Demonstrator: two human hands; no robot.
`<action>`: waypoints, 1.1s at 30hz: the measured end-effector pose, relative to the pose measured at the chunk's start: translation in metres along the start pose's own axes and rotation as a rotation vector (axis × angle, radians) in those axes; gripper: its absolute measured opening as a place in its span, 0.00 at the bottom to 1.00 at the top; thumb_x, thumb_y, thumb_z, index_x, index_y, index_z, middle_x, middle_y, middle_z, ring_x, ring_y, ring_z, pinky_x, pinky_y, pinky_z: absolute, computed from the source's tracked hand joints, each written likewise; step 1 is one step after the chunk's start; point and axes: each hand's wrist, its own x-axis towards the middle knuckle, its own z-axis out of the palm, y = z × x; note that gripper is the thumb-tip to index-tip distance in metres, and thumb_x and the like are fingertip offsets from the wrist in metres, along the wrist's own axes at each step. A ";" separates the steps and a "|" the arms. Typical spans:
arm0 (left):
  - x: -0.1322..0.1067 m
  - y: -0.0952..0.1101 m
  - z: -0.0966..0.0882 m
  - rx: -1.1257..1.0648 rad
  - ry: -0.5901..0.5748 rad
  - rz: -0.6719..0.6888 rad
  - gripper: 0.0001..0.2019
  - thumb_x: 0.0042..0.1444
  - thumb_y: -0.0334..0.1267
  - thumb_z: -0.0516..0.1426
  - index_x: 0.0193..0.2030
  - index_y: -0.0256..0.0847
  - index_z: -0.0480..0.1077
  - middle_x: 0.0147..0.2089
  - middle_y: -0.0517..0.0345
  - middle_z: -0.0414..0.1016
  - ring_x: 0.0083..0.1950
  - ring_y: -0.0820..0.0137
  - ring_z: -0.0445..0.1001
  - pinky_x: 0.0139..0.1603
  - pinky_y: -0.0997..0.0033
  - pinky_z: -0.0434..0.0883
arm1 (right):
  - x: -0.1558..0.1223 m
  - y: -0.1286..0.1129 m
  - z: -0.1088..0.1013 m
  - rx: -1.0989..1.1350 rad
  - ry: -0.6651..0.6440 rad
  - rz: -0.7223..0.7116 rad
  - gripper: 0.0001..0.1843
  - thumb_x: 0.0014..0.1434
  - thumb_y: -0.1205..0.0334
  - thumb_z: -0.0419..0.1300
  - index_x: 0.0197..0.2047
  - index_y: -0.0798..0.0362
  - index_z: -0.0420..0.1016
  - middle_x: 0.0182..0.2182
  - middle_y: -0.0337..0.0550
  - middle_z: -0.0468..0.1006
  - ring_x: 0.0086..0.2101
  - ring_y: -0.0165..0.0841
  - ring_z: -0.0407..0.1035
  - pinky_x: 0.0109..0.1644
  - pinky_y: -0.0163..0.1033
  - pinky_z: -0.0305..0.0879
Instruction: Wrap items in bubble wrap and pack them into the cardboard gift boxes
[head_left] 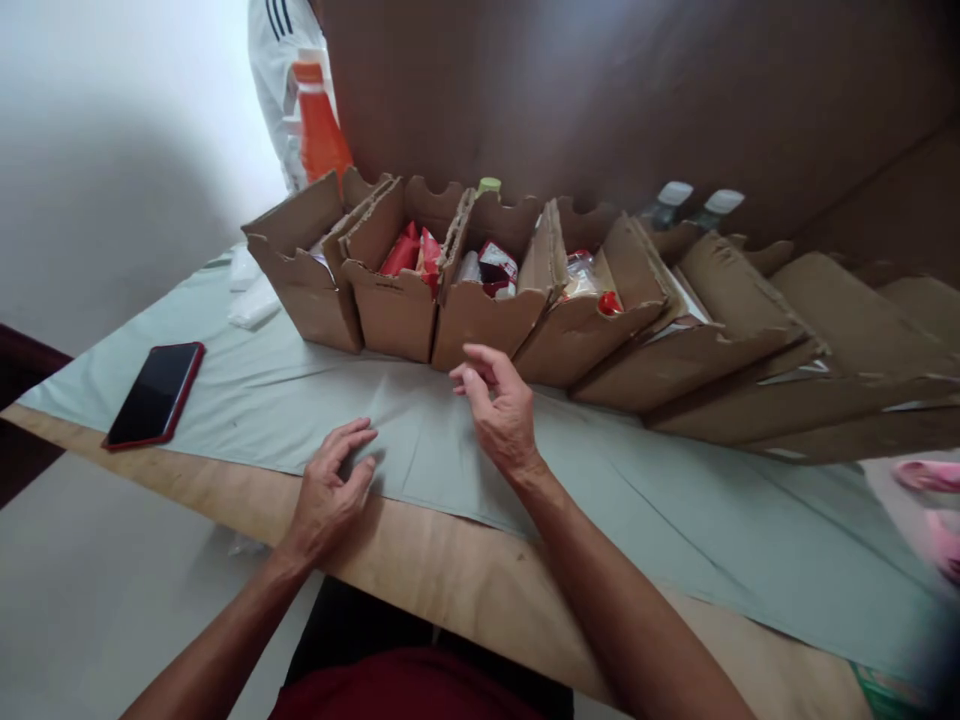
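My left hand [337, 483] rests at the front of the grey-green cloth [420, 455], fingers apart and nothing in them. Raised over the cloth, my right hand [501, 410] has loosely curled fingers with a gap to the thumb and holds nothing. It is just in front of a row of cardboard boxes. The nearest cardboard box [480, 325] has a dark red and white packet [498, 268] inside. Left of it, another box [390, 315] holds red packets [411, 250]. To the right, a box [577, 345] contains a clear-wrapped item [581, 275] with a red part.
A phone [154, 395] with a red edge lies at the left. White plastic packs [253, 300] sit beside the leftmost box. Behind the boxes stand an orange bottle [321, 130] and white-capped bottles [673, 200]. Pink items [930, 476] lie far right. A person's white sleeve [270, 80] shows behind.
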 end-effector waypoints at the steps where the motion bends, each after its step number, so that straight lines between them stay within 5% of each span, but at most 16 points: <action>1: 0.000 0.000 0.001 -0.001 0.017 0.006 0.12 0.62 0.38 0.58 0.50 0.41 0.79 0.61 0.44 0.78 0.64 0.55 0.76 0.66 0.45 0.73 | 0.010 -0.011 0.008 -0.033 -0.046 -0.049 0.20 0.65 0.56 0.56 0.60 0.47 0.73 0.36 0.38 0.83 0.35 0.32 0.77 0.42 0.40 0.77; 5: 0.001 0.005 0.008 -0.013 0.053 0.011 0.12 0.61 0.35 0.59 0.50 0.43 0.79 0.62 0.46 0.76 0.65 0.55 0.75 0.57 0.52 0.79 | 0.059 -0.038 0.038 -0.225 -0.126 -0.115 0.32 0.64 0.62 0.58 0.71 0.45 0.65 0.32 0.35 0.82 0.30 0.32 0.74 0.41 0.40 0.76; 10: 0.001 0.005 0.005 -0.019 0.146 0.010 0.12 0.61 0.34 0.59 0.50 0.44 0.78 0.63 0.46 0.75 0.64 0.55 0.75 0.56 0.55 0.79 | 0.098 -0.037 0.056 -0.301 -0.147 -0.041 0.14 0.66 0.63 0.55 0.49 0.52 0.82 0.24 0.36 0.77 0.27 0.30 0.73 0.33 0.34 0.70; 13: 0.002 0.003 0.003 -0.113 0.274 -0.033 0.15 0.61 0.36 0.60 0.55 0.45 0.76 0.66 0.47 0.72 0.68 0.55 0.71 0.70 0.49 0.69 | 0.081 -0.042 0.056 -0.242 -0.135 -0.004 0.13 0.67 0.63 0.55 0.43 0.52 0.82 0.23 0.35 0.77 0.23 0.27 0.70 0.28 0.32 0.65; 16: 0.005 -0.001 0.002 -0.349 0.415 -0.133 0.20 0.62 0.39 0.61 0.61 0.45 0.72 0.69 0.47 0.70 0.71 0.56 0.68 0.75 0.49 0.62 | 0.036 -0.063 0.045 -0.187 -0.193 -0.035 0.12 0.68 0.62 0.56 0.42 0.51 0.82 0.24 0.34 0.79 0.24 0.27 0.72 0.30 0.31 0.66; 20: 0.009 -0.005 -0.003 -0.584 0.556 -0.245 0.23 0.62 0.44 0.61 0.64 0.45 0.69 0.67 0.47 0.70 0.70 0.57 0.69 0.75 0.52 0.62 | -0.034 -0.102 0.005 -0.224 -0.337 -0.128 0.13 0.68 0.68 0.55 0.41 0.50 0.82 0.25 0.34 0.80 0.26 0.26 0.75 0.34 0.30 0.69; 24: 0.003 -0.002 -0.007 -0.601 0.572 -0.209 0.26 0.60 0.46 0.63 0.63 0.44 0.69 0.69 0.46 0.69 0.72 0.55 0.68 0.75 0.52 0.63 | -0.075 -0.116 -0.065 -0.245 -0.334 -0.078 0.10 0.67 0.67 0.59 0.44 0.47 0.82 0.30 0.34 0.84 0.28 0.26 0.78 0.36 0.28 0.73; 29: -0.023 0.006 0.000 -0.649 0.325 -0.140 0.30 0.53 0.45 0.67 0.64 0.46 0.69 0.68 0.48 0.71 0.73 0.52 0.67 0.75 0.52 0.63 | -0.100 -0.092 -0.143 -0.198 0.132 0.113 0.14 0.65 0.57 0.64 0.53 0.43 0.81 0.37 0.40 0.86 0.34 0.33 0.81 0.37 0.35 0.77; 33: -0.038 0.010 -0.007 -0.670 0.105 -0.170 0.27 0.52 0.43 0.67 0.60 0.47 0.72 0.61 0.49 0.77 0.69 0.50 0.72 0.70 0.52 0.70 | -0.133 -0.068 -0.159 -0.166 0.109 0.191 0.31 0.58 0.43 0.68 0.63 0.41 0.76 0.51 0.50 0.84 0.48 0.45 0.81 0.44 0.45 0.80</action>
